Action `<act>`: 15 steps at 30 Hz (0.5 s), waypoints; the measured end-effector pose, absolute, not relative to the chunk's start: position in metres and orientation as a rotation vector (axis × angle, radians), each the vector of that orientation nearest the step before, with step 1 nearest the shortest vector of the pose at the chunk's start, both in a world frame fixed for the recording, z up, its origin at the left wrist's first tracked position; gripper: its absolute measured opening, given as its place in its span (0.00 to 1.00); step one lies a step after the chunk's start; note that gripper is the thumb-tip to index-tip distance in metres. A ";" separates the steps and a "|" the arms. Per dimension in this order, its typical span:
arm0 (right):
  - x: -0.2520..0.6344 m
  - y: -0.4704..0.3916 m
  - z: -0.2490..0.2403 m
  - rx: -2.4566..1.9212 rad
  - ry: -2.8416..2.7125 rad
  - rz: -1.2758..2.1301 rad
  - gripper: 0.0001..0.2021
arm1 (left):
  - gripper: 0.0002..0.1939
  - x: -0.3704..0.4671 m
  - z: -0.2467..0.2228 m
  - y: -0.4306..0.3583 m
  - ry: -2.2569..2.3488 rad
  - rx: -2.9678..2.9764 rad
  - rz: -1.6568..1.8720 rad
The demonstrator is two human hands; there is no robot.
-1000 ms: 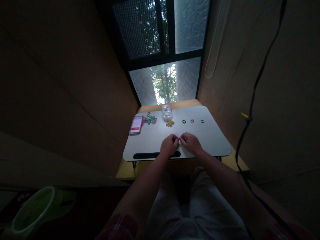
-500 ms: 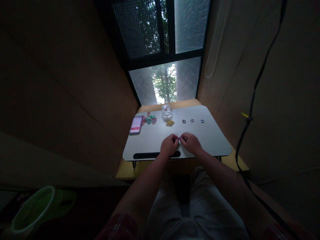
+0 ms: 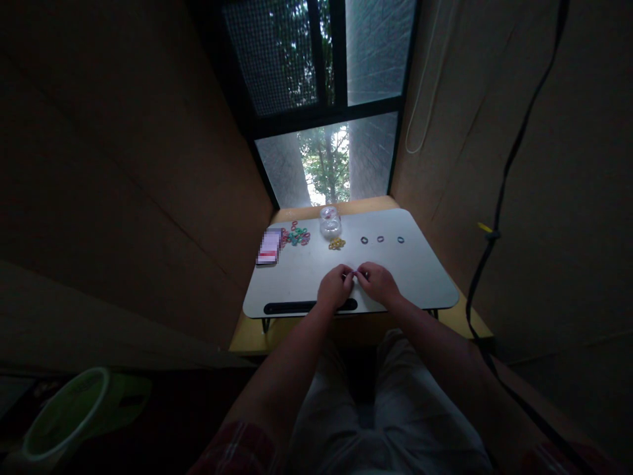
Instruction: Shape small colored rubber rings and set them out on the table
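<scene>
L hand (image 3: 336,287) & R hand (image 3: 378,282) nearly meet, fingertips pinching a tiny purplish band (image 3: 355,273) btwn them, over front-centre of white lap desk (image 3: 297,277). Yellow bands (image 3: 337,244) pile by clear jar (image 3: 330,224); 3 loose bands (image 3: 380,239) in a row to R; multicoloured bands (image 3: 297,237) next to phone (image 3: 270,247), far L.

Purple piece (image 3: 355,273) mostly hidden by the hands (image 3: 336,287) (image 3: 378,283)

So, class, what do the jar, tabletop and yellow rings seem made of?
Jar: clear plastic or glass, glossy, by its see-through walls and glints. Tabletop: probably laminated board, smooth, evenly white with a soft sheen. Yellow rings: perhaps rubber or plastic, being small coloured loops; finish unclear.
</scene>
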State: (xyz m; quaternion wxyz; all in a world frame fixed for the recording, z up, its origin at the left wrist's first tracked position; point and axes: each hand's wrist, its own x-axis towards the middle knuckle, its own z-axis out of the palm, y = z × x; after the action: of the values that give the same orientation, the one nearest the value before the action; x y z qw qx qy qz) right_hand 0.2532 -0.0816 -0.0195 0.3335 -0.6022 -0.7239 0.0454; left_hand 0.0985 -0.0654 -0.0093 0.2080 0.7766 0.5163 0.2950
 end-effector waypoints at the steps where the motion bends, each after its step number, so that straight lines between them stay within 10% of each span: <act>1: 0.253 -0.081 -0.020 -1.573 -1.887 0.115 0.08 | 0.09 0.099 -0.009 -0.065 1.440 2.164 0.820; 15: 0.253 -0.083 -0.017 -1.484 -1.843 0.234 0.05 | 0.08 0.099 -0.008 -0.067 1.453 2.139 0.794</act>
State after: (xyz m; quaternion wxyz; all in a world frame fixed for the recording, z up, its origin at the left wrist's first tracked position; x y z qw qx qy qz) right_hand 0.2528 -0.0833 -0.0174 0.3728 -0.5791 -0.7192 0.0914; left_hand 0.0990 -0.0666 -0.0077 0.2165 0.7719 0.5246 0.2866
